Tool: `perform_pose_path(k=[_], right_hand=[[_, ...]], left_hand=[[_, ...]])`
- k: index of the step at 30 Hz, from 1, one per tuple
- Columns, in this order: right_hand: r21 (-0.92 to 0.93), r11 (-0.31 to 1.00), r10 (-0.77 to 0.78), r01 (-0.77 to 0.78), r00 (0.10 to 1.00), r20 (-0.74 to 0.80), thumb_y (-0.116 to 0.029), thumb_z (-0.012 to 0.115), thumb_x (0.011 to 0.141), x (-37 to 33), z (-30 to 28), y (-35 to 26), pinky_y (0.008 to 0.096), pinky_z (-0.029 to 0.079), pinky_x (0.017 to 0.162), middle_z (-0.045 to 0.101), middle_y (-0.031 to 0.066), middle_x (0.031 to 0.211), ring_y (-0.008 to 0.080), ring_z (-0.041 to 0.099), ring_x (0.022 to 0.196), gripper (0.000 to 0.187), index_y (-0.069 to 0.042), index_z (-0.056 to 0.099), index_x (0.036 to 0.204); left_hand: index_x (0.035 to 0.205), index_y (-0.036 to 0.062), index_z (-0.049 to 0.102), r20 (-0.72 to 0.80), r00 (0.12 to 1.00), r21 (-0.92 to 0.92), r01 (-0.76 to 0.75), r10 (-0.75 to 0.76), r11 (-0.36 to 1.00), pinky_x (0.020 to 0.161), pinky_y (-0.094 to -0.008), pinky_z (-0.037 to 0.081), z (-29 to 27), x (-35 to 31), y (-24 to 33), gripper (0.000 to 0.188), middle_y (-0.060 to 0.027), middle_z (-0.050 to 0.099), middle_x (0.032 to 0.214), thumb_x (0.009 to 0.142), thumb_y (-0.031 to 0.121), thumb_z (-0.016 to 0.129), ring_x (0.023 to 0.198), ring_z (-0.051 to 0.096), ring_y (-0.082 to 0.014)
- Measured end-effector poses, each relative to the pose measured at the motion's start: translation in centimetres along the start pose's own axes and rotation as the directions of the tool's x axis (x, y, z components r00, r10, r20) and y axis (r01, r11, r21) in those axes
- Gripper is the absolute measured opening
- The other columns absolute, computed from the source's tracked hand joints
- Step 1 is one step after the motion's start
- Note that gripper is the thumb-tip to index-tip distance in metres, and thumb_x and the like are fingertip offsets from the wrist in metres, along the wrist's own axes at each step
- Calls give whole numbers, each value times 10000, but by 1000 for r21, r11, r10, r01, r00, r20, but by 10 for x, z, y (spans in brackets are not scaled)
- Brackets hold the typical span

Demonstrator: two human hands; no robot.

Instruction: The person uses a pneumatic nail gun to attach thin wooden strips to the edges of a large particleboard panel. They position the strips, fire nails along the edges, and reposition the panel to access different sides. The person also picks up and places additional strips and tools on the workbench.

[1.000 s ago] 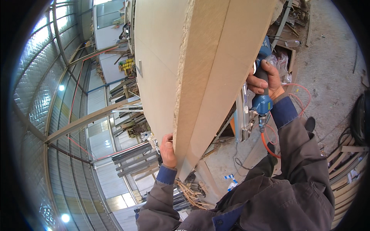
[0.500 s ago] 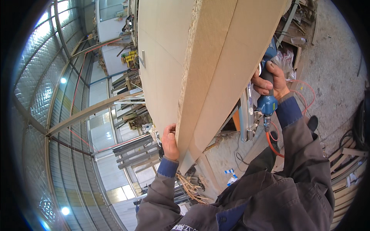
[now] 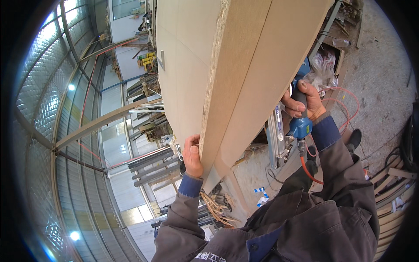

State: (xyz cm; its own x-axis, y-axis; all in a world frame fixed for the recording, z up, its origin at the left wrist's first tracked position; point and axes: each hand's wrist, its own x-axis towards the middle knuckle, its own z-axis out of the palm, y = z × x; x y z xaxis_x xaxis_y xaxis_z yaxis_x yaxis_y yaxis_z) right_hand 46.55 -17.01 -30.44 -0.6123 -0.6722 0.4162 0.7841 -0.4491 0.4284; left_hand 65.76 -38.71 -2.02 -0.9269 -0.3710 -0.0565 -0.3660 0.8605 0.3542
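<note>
In the head view, the right hand [image 3: 309,101] grasps a blue pneumatic tool [image 3: 301,127]; the wooden panel [image 3: 235,74] runs between both hands, the left hand [image 3: 192,158] at its edge, grip unclear. The tool's working end is hidden, leaving progress untellable.

The fisheye head camera looked down over the jacket [image 3: 305,227], near the left hand [image 3: 192,156] and right hand [image 3: 312,101]. It took in roofing [image 3: 37,87] at left and floor [image 3: 384,65] at right.
</note>
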Motion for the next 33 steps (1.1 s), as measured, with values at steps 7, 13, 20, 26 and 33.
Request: perform_pose_path(k=[7, 13, 20, 26, 33], right_hand=[[-22, 994, 104, -104, 995, 1, -322, 610, 961, -3, -11, 20, 290, 470, 462, 633, 138, 795, 110, 534, 525, 475, 132, 586, 1099], [21, 995, 102, -100, 993, -61, -304, 624, 948, -14, -24, 37, 292, 478, 460, 643, 174, 961, 109, 526, 509, 496, 60, 499, 1261], [6, 982, 190, -190, 981, -40, -341, 599, 957, -23, -35, 55, 285, 444, 464, 606, 117, 713, 113, 515, 498, 474, 91, 560, 1149], [39, 977, 213, -210, 972, -99, -396, 572, 968, -29, -34, 72, 281, 421, 472, 525, 57, 580, 110, 479, 477, 520, 108, 597, 1092], [-26, 976, 213, -216, 972, -98, -407, 563, 980, -29, -36, 84, 274, 428, 476, 537, 60, 602, 116, 474, 483, 527, 95, 586, 1137]], left_hand=[[1247, -63, 547, 10, 999, -68, 38, -38, 997, 881, -324, 471, 0, -2, -2, 576, -139, 616, 1101, 1029, 456, 426, 1005, 587, -191], [1267, -62, 533, -7, 999, -112, 41, -42, 993, 922, -320, 454, 2, -2, -4, 568, -134, 595, 1141, 1023, 444, 451, 1053, 567, -187], [1271, -65, 528, -12, 999, -115, 43, -45, 992, 939, -325, 450, 2, -3, -2, 566, -131, 589, 1130, 1019, 438, 466, 1053, 559, -185], [1274, -73, 523, -40, 999, -90, 21, -25, 996, 953, -331, 452, 2, -3, -3, 585, -135, 584, 1137, 1021, 450, 465, 1064, 559, -192], [1290, -71, 512, -41, 999, -107, 6, -10, 994, 978, -336, 444, 2, -2, -5, 581, -133, 575, 1159, 1021, 442, 472, 1088, 552, -198]])
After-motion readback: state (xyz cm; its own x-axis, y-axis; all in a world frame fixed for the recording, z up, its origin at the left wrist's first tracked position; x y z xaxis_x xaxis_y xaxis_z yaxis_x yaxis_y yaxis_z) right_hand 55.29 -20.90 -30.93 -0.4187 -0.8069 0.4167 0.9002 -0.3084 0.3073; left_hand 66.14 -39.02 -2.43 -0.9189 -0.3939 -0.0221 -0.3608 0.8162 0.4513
